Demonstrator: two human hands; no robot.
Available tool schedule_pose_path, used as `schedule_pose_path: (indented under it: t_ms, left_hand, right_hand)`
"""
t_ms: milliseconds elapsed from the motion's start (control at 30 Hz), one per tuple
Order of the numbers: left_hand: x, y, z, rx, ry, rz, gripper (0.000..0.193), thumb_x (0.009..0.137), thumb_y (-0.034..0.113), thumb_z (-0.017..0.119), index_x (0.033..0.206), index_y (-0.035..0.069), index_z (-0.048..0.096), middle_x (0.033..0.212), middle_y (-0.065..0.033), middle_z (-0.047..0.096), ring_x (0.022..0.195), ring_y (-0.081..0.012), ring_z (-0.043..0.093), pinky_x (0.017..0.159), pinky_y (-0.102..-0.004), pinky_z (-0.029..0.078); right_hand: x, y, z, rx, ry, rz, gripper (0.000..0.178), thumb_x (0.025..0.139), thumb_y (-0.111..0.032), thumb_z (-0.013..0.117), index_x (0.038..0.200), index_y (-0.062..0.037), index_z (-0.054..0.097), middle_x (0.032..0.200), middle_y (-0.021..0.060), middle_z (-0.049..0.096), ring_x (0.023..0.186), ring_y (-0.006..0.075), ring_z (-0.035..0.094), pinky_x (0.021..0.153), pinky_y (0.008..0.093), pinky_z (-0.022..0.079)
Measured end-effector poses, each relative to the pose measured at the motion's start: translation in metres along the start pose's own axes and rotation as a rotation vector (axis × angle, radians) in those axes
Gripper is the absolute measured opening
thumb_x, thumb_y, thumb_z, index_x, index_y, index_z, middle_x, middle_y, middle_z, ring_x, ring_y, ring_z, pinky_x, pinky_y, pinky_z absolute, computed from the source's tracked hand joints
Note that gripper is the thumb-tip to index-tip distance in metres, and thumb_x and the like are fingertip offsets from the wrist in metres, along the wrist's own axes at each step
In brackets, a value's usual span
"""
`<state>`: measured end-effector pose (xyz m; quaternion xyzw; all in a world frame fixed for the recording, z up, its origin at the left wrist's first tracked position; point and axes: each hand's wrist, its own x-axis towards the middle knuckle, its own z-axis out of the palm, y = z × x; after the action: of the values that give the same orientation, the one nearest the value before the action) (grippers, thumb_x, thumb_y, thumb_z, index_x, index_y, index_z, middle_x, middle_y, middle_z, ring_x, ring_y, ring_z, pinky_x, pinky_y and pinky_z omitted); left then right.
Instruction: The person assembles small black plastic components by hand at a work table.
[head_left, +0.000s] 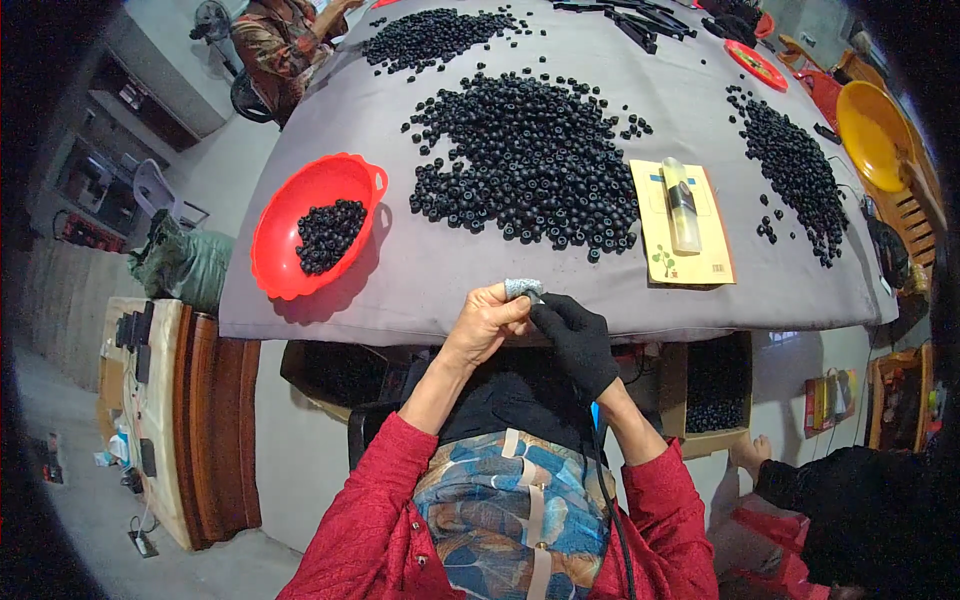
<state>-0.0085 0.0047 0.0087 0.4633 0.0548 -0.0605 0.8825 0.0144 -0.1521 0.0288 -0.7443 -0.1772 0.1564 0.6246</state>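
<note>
Both my hands meet at the table's near edge. My left hand (492, 318) is bare apart from a grey cover on one fingertip, and its thumb and finger pinch together. In a black glove, my right hand (577, 340) closes against those fingertips. Whatever sits between them is too small and covered to name. A black cord (603, 470) hangs down by my right wrist. Just beyond lies a big heap of small round black parts with holes (530, 160). To the left, a red plastic basket (290, 225) holds more such parts (330, 236).
A clear tube with a black band (682, 205) rests on a yellow booklet (655, 235), right of the heap. More black parts (795, 170) lie far right, others (435, 38) at the back. Another person (280, 50) sits far left. Below the table stands a cardboard box (672, 390).
</note>
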Motion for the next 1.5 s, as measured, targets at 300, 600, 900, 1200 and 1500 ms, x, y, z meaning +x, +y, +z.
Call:
schedule_pose_path:
  t_ms: [300,600,900,1200,1500]
  left_hand:
    - [0.002,0.000,0.000,-0.001,-0.010,-0.005,0.014,0.081,0.006,0.058,0.093,0.000,0.062,0.071,-0.0012,0.058,0.054,-0.0046,0.047,0.049,-0.0173,0.040]
    - [0.003,-0.001,-0.001,0.014,-0.031,-0.003,0.014,0.081,0.007,0.059,0.093,0.000,0.062,0.071,-0.0013,0.058,0.055,-0.0049,0.048,0.050,-0.0181,0.041]
    - [0.000,0.002,0.009,-0.080,0.007,-0.032,0.013,0.081,0.008,0.059,0.092,0.001,0.061,0.071,-0.0025,0.056,0.058,-0.0078,0.050,0.055,-0.0185,0.043]
    - [0.004,-0.003,0.010,-0.089,-0.058,-0.023,0.008,0.081,0.006,0.058,0.087,0.000,0.060,0.071,-0.0039,0.057,0.057,-0.0087,0.050,0.056,-0.0202,0.043]
    - [0.005,-0.005,0.001,-0.167,-0.096,-0.022,0.010,0.082,0.007,0.057,0.089,0.001,0.059,0.070,-0.0040,0.056,0.058,-0.0093,0.048,0.059,-0.0234,0.042]
  right_hand:
    - [0.001,-0.001,0.002,-0.034,0.034,0.011,0.027,0.084,-0.026,0.055,0.100,-0.0040,0.060,0.084,0.0104,0.065,0.076,0.0143,0.061,0.066,0.0273,0.047]
    - [0.003,0.004,0.001,0.041,0.054,0.020,0.027,0.083,-0.024,0.055,0.097,-0.0018,0.060,0.083,0.0100,0.064,0.075,0.0136,0.061,0.066,0.0270,0.047]
    - [0.012,0.020,-0.006,-0.170,0.155,-0.198,0.023,0.084,-0.022,0.054,0.090,-0.0004,0.060,0.074,0.0069,0.058,0.069,0.0126,0.054,0.061,0.0270,0.044]
    - [0.016,0.003,-0.001,0.017,0.096,0.027,0.026,0.083,-0.025,0.057,0.082,0.0007,0.060,0.070,0.0052,0.057,0.064,0.0103,0.052,0.057,0.0247,0.041]
    - [0.008,0.010,-0.004,0.008,0.108,-0.135,0.023,0.083,-0.021,0.056,0.093,-0.0003,0.060,0.080,0.0066,0.060,0.072,0.0108,0.053,0.064,0.0252,0.043]
